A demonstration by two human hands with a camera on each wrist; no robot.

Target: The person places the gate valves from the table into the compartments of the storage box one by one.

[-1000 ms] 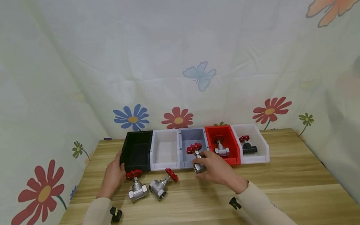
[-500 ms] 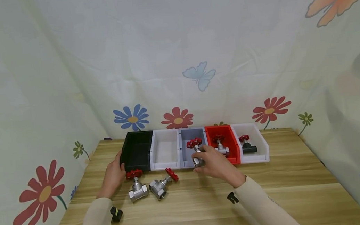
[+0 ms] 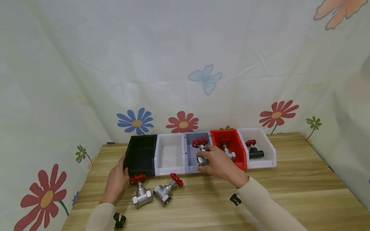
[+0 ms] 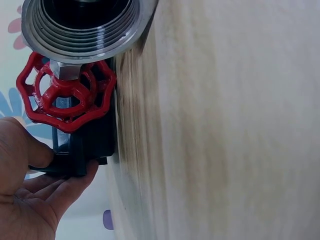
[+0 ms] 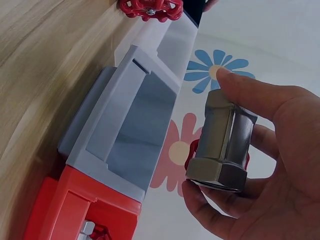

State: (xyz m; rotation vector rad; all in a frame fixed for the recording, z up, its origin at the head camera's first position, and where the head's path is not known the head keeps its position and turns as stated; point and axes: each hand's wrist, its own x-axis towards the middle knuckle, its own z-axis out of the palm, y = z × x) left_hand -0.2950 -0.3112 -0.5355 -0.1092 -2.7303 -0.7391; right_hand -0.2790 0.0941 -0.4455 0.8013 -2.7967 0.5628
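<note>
I note the right hand (image 3: 221,166), gripping a valve (image 3: 202,160), has advanced to mid-frame's gray bin (image 3: 192,168), seemingly aligned above; the left hand (image 3: 116,179) pinches the black bin (image 3: 141,156).

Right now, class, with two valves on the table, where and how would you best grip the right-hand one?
I'd grip the right-hand valve by its broad silver body, probably straight from above: nothing shows over it there, while the red handwheel juts away and rightward on a thin stem.
</note>
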